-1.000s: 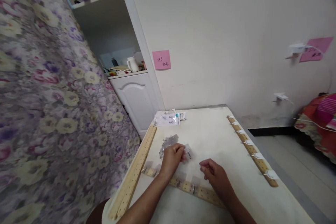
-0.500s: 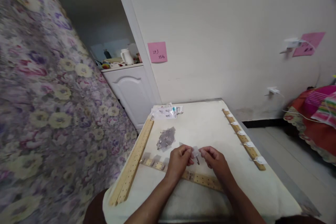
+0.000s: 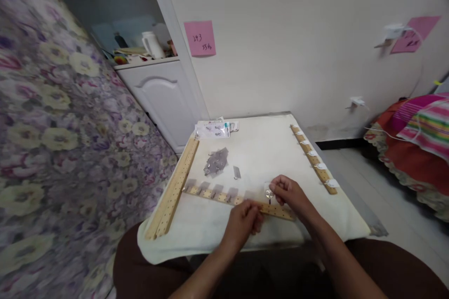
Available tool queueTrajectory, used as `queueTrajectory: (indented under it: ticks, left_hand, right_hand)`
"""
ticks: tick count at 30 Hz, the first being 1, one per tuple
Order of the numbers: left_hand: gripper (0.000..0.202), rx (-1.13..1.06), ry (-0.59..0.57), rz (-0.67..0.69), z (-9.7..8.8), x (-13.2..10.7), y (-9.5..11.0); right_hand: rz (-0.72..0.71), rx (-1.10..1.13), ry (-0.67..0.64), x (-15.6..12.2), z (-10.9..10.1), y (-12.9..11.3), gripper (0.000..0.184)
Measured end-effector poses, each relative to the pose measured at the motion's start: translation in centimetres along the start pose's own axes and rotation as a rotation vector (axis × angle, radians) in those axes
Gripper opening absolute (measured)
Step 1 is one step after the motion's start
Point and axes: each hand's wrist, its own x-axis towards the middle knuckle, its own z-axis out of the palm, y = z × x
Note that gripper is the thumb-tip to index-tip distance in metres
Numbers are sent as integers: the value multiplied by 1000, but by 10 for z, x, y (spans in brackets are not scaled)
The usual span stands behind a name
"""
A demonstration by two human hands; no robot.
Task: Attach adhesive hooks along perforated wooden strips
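Observation:
Across the near part of the table lies a narrow wooden strip (image 3: 206, 192) with rows of holes; several small clear cards with metal pieces stand along it. My left hand (image 3: 244, 218) is closed on the strip's near edge, right of its middle. A small clear card with shiny metal jewellery (image 3: 269, 194) is pinched in my right hand (image 3: 289, 195), just above the strip's right part. Beyond the strip, a pile of clear cards with metal pieces (image 3: 216, 162) lies at the left. One separate small card (image 3: 237, 172) rests to the right of that pile.
Two bare wooden strips (image 3: 177, 187) lie side by side along the table's left edge. Another strip (image 3: 314, 161) with several white tags lies along the right. Flat printed packs (image 3: 212, 130) sit at the back left corner. A floral curtain (image 3: 70, 149) hangs at the left.
My hands have parted: the left has come down onto the strip, while the right keeps the small card and holds it over the strip. The view has tilted downward.

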Motion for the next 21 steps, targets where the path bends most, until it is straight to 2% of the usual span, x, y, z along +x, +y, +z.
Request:
queueTrajectory:
  ticks: [4,9,14,21]
  left_hand:
    - [18,121,48,45,11,-25,-20]
    - [18,482,161,242,16,-24,-33]
    - [16,539,199,202,23,-13,-39]
    - [14,586,216,184,26,-10,-36]
  right_hand:
    - [21,-94,-23,1,-6,11,24]
    - [5,-189,-41,4,1,26,17]
    - [23,-223,-55,5,2,33,14]
    - [-2,-347,-19,6,3,34,7]
